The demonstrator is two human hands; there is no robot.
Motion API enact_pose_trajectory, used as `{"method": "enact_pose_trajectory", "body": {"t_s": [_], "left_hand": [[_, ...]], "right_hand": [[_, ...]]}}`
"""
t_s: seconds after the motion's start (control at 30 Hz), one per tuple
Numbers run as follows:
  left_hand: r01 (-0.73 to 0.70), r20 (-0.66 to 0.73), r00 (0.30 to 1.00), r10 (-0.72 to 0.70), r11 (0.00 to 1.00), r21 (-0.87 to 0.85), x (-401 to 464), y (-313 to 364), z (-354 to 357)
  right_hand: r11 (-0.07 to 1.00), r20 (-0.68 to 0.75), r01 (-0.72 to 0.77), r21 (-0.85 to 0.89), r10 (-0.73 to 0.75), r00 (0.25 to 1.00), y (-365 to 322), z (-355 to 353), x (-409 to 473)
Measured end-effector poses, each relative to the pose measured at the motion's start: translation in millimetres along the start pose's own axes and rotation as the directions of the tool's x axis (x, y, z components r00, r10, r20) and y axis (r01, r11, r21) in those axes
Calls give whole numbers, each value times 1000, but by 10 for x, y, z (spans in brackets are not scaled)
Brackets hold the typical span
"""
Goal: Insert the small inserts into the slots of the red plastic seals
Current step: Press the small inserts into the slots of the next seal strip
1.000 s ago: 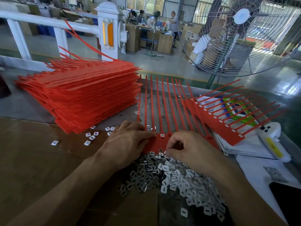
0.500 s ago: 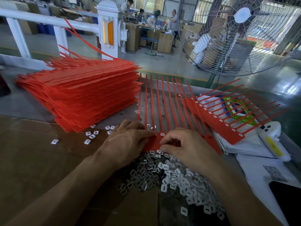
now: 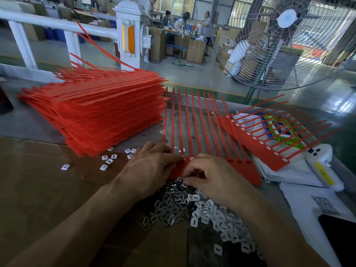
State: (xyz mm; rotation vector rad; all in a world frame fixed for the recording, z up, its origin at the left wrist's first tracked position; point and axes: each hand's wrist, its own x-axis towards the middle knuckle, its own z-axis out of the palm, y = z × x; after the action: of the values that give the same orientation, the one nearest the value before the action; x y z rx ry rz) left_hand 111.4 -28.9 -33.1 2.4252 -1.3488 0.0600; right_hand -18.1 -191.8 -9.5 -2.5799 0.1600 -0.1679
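While the left hand presses the seal strip flat, right fingers pinch an insert beside it.

One head-worn wide-angle camera looks forward and down from the near edge of the counter, close over the hands, which fill the lower middle. Its upper part reaches across the far edge onto the factory floor.

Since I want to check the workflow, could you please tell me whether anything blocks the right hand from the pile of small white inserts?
Nothing visible does: the right hand already touches the far edge of the pile of small white rectangular plastic inserts.
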Motion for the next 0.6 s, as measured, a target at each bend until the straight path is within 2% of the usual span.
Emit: {"method": "enact_pose_trajectory", "body": {"t_s": [0.17,0.3,0.43,0.5,0.6], "left_hand": [[0,1,1000,0,1000,-3,-6,3,-3],[-1,5,1000,1,1000,-4,-14,2,-15],[0,10,1000,0,1000,-11,-16,10,-23],[3,8,1000,-3,1000,-16,-19,11,-23],[4,13,1000,-4,1000,-13,-20,5,-20]], "right_hand": [[1000,-10,-18,-20,18,1000,17,18,10],[993,-106,-41,107,53,993,39,25,-17],[952,-263,-152,266,223,939,149,-75,3],[936,-323,-215,278,302,897,235,-116,30],[915,-333,-291,278,376,865,337,-131,79]]}}
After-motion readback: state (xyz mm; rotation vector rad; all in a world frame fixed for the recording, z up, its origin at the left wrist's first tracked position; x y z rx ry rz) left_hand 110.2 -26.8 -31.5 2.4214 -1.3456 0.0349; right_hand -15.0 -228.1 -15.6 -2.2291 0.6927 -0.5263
